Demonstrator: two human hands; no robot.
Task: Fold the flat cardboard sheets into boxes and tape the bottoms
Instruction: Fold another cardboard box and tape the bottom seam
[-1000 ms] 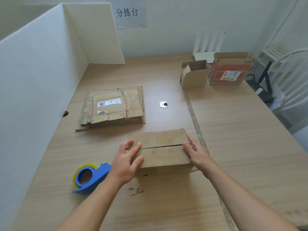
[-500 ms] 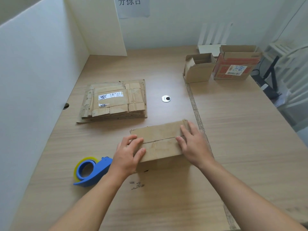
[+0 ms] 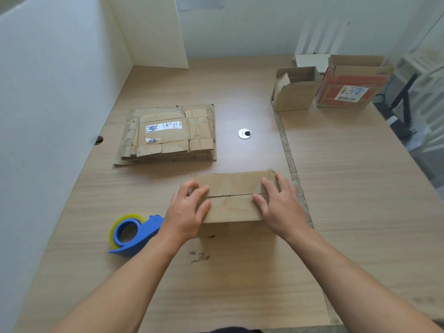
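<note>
**Box at the front middle of the worktop, a grip on each end**

The folded box sat on the worktop near its front middle. The left grip rested on its left end and the right grip on its right end, both across the flap seam on top. The tape dispenser lay just left of the box, beside the left wrist. The stack of flat sheets lay farther back and to the left. A round cable hole sat right of the stack, behind the box. At the far right two upright boxes stood side by side, the smaller box left of the larger box, with a router behind them. A partition panel ran along the worktop's left edge.
</note>
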